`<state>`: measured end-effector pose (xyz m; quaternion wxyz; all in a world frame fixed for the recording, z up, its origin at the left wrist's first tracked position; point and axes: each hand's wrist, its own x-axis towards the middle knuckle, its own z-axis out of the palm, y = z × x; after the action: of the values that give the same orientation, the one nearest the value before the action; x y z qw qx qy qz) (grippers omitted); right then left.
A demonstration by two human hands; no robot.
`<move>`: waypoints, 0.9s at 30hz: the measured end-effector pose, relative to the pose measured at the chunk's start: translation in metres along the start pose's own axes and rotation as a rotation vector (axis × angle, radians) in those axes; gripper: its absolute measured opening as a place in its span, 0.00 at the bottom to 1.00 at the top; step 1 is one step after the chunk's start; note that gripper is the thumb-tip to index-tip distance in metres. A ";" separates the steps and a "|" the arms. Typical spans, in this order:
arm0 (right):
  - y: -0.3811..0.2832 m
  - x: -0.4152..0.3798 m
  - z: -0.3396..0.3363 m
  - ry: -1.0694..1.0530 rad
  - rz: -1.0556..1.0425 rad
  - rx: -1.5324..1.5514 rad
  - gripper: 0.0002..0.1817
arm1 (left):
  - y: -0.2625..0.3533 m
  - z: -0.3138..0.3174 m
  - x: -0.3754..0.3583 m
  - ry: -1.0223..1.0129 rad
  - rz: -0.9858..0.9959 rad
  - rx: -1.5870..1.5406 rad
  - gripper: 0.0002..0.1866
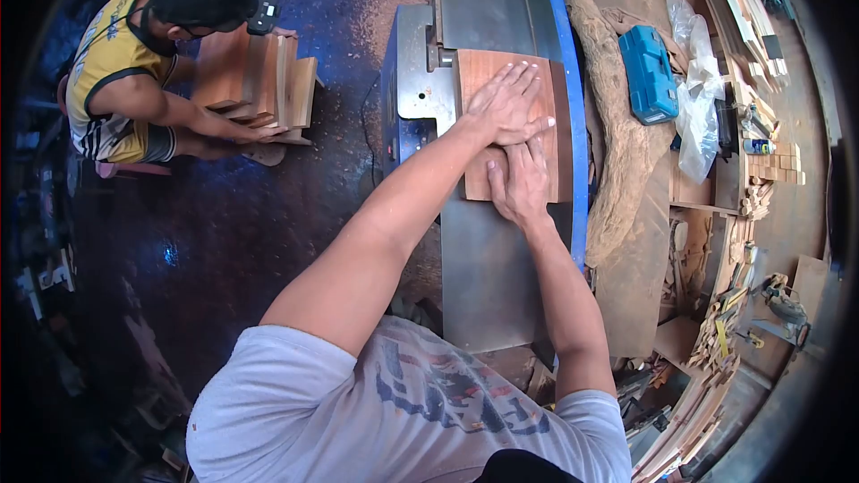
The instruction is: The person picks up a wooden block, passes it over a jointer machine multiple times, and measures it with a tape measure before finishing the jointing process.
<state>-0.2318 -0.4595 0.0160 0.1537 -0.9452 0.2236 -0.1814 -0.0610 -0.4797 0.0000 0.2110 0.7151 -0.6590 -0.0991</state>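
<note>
A person in a pale grey T-shirt leans over a jointer in a dim, cluttered woodshop, seen from above. A reddish-brown wooden board (476,174) lies on the machine's smooth steel bed (488,277), alongside a long blue fence (578,134). The left hand (512,103) is spread flat on the board's far part, fingers extended; the right hand (522,181), just nearer the body, also rests palm down on it, its fingers uncurled. Neither is clenched.

To the left, a dark floor (268,233) carries scattered sawdust (380,0) at its far end. There a seated co-worker (125,63) in a yellow sleeveless top and black cap has both hands on a group of upright boards (259,80). Right of the fence lie a rough-edged slab (601,125), a teal tool case (649,76), crumpled clear plastic (701,116) and shelves crowded with wood strips (747,22).
</note>
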 end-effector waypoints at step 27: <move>0.006 0.018 0.008 0.118 0.034 0.083 0.14 | -0.014 -0.004 0.017 -0.017 0.025 0.034 0.52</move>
<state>-0.2160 -0.4714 0.0120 0.1824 -0.9217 0.2406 -0.2435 -0.0448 -0.4948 -0.0002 0.1942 0.7094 -0.6713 -0.0912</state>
